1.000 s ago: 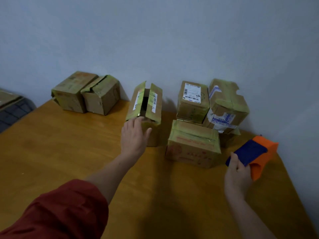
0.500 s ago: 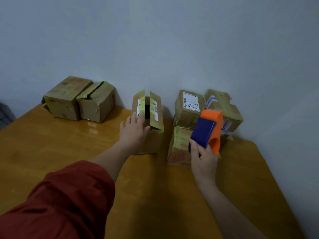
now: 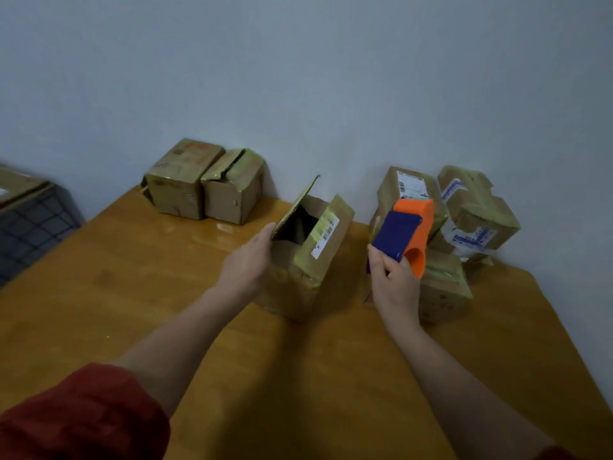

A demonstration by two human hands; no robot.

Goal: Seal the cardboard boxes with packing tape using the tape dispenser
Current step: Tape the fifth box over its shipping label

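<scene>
Pulled nearer, the open box (image 3: 308, 260) leans on the flat left hand (image 3: 247, 263); the right hand (image 3: 394, 283) grips the tape dispenser (image 3: 403, 237). Unpressed flaps (image 3: 298, 207) may spring apart, spoiling the seal.

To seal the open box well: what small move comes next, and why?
Probably fold the flaps shut with the left hand: both stand open over a dark gap, and the right hand holds the dispenser off the box.
</scene>
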